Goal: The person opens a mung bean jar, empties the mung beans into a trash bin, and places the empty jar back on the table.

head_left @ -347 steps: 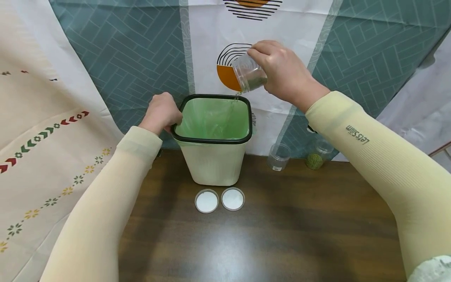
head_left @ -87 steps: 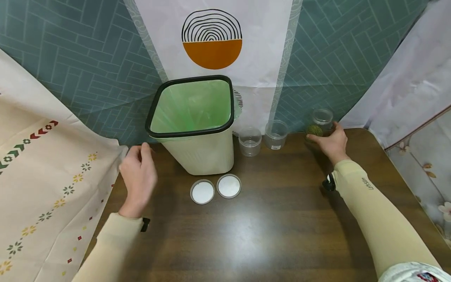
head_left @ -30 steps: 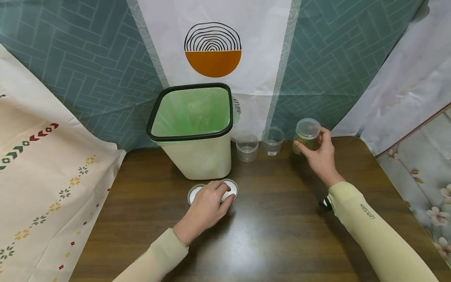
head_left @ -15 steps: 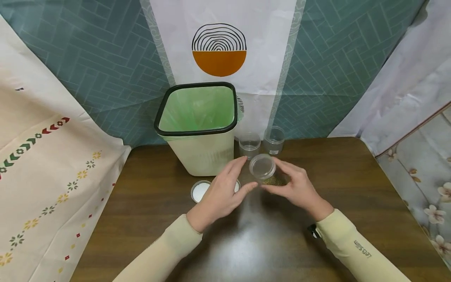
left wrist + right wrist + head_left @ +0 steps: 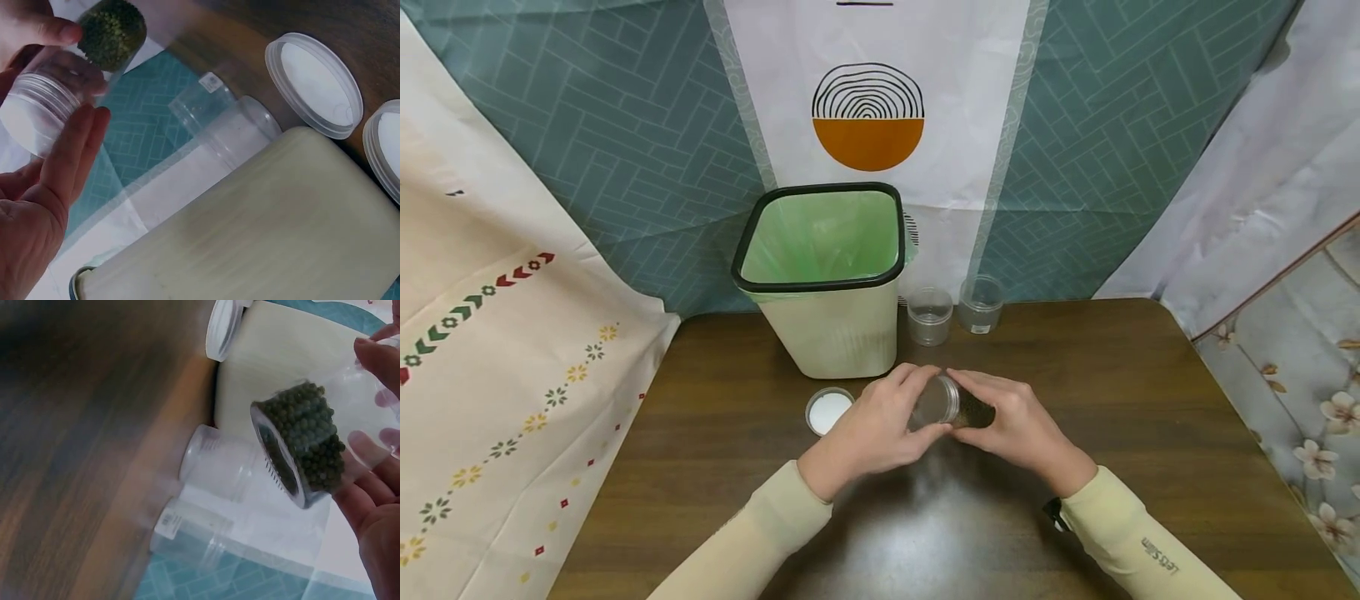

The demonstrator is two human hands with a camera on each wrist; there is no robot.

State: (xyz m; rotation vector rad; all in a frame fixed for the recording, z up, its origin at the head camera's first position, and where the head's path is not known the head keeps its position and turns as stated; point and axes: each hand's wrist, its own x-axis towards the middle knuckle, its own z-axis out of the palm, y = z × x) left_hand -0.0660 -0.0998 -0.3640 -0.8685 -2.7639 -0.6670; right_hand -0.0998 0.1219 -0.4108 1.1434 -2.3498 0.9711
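Both hands meet over the table on one clear jar of small green beans (image 5: pixel 976 410), tipped on its side with its lid (image 5: pixel 934 402) end to the left. My left hand (image 5: pixel 874 427) holds the lid between thumb and fingers. Around the jar's body curl the fingers and thumb of my right hand (image 5: pixel 1019 423). In the right wrist view the beans (image 5: pixel 306 434) lie heaped toward the jar's base. The left wrist view shows the ridged lid (image 5: pixel 37 109) still on the jar.
A cream bin (image 5: pixel 842 337) with a green liner and black rim stands at the back. Beside it are two clear jars (image 5: pixel 929 318), one with a label (image 5: pixel 981 328). Two white-lined lids (image 5: pixel 315 81) lie before the bin; the left hand hides one in the head view.
Earlier the right hand poured from another jar into the bin, then set that jar down. It picked up the bean jar at right and brought it to the middle, where the left hand took its lid.
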